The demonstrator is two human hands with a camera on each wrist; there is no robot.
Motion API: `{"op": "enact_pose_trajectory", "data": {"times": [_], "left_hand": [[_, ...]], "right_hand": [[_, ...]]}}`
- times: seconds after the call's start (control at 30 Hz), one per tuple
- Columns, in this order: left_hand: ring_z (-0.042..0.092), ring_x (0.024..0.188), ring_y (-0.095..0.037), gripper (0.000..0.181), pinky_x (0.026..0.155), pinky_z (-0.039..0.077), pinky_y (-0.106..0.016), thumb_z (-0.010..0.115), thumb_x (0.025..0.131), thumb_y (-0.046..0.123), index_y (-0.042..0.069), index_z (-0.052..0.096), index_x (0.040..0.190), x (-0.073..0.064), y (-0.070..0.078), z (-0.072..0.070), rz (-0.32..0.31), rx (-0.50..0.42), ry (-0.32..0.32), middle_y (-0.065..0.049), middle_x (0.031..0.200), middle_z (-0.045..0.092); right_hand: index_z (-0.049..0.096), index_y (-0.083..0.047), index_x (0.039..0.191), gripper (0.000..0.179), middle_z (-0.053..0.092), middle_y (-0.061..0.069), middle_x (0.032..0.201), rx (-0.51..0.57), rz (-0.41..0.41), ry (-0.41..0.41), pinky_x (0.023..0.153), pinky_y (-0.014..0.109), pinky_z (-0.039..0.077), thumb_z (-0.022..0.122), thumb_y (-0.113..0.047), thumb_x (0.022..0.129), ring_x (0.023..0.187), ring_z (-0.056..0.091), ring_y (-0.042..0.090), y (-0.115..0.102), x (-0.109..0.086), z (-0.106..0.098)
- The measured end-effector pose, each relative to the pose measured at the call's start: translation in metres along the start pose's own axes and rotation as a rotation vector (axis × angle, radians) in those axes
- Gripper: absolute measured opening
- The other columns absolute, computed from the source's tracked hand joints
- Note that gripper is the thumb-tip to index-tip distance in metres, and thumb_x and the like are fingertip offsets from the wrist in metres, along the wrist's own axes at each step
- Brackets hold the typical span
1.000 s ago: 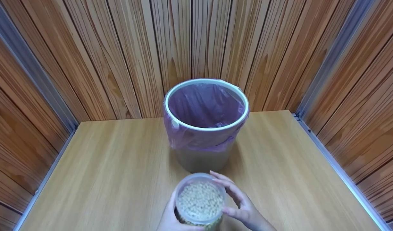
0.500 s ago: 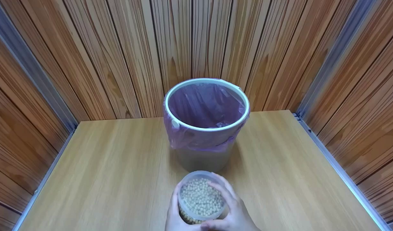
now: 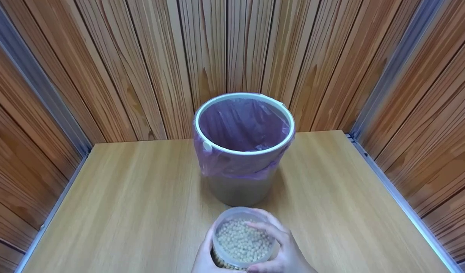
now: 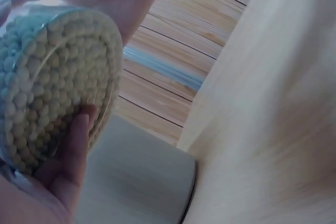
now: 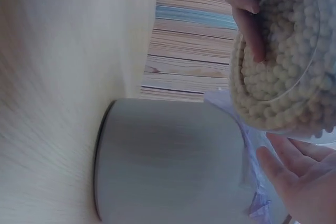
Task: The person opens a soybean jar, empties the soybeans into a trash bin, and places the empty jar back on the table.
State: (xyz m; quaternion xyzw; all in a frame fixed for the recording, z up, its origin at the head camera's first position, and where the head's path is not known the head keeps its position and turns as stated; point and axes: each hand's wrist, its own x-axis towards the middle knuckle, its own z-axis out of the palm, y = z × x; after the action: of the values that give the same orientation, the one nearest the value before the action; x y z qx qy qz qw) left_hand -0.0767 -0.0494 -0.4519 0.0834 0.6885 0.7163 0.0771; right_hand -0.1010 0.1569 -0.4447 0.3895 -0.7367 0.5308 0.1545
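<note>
A clear, round plastic jar (image 3: 244, 242), full of small pale beige beans or balls, is held at the near edge of the head view. My left hand (image 3: 205, 256) grips it from the left; in the left wrist view a finger (image 4: 77, 145) lies across the jar's underside. From the right, my right hand (image 3: 287, 248) curls round the jar's top, with a fingertip over the upper face. The right wrist view shows the jar (image 5: 294, 72) tilted and off the table, with the right hand (image 5: 304, 179) at its top end.
Just beyond the jar stands a grey waste bin (image 3: 238, 191) with a white rim ring (image 3: 197, 125) and a purple bag liner (image 3: 232, 165) folded over its edge. It stands on a wooden table (image 3: 141, 197), enclosed by wood-panelled walls (image 3: 153, 68).
My right hand has come in from the jar's right side and now holds its top. The jar has shifted slightly right and tips a little. The bin stays put.
</note>
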Motion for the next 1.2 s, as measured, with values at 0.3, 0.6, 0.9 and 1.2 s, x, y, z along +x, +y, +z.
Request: {"op": "enact_pose_trajectory", "data": {"times": [0.3,0.6,0.9,1.2], "left_hand": [[0.041,0.12,-0.002,0.11,0.1,0.028,-0.014,0.086,0.053,0.0,-0.002,0.022,0.143,-0.001,0.005,0.0,0.089,-0.007,-0.006,-0.019,0.14,0.039],[0.043,0.121,-0.01,0.114,0.101,0.031,-0.018,0.088,0.049,0.001,0.009,0.026,0.145,0.001,0.015,-0.006,0.141,-0.015,0.081,-0.011,0.14,0.041],[0.044,0.121,-0.014,0.115,0.1,0.035,-0.022,0.088,0.047,-0.001,0.012,0.028,0.144,0.003,0.037,-0.02,0.176,0.022,0.232,-0.008,0.139,0.042],[0.043,0.123,-0.017,0.111,0.1,0.038,-0.026,0.089,0.049,0.001,0.019,0.031,0.142,0.011,0.066,-0.034,0.193,0.047,0.279,0.002,0.138,0.043]], "right_hand": [[0.051,0.0,0.128,0.07,0.041,0.025,0.136,0.067,-0.007,0.081,0.101,0.034,0.036,0.076,-0.033,0.071,0.125,0.043,0.028,0.0,0.001,-0.002],[0.048,0.003,0.129,0.07,0.039,0.023,0.14,0.08,0.074,0.185,0.103,0.026,0.033,0.075,-0.019,0.069,0.13,0.039,0.023,0.004,-0.007,-0.012],[0.046,0.0,0.133,0.065,0.037,0.008,0.144,0.106,0.316,0.31,0.096,0.025,0.037,0.069,-0.011,0.073,0.125,0.043,0.012,0.005,-0.027,-0.028],[0.052,-0.012,0.131,0.065,0.042,0.007,0.139,-0.125,0.494,0.392,0.094,0.012,0.036,0.074,-0.002,0.071,0.119,0.045,0.008,0.019,-0.039,-0.044]]}}
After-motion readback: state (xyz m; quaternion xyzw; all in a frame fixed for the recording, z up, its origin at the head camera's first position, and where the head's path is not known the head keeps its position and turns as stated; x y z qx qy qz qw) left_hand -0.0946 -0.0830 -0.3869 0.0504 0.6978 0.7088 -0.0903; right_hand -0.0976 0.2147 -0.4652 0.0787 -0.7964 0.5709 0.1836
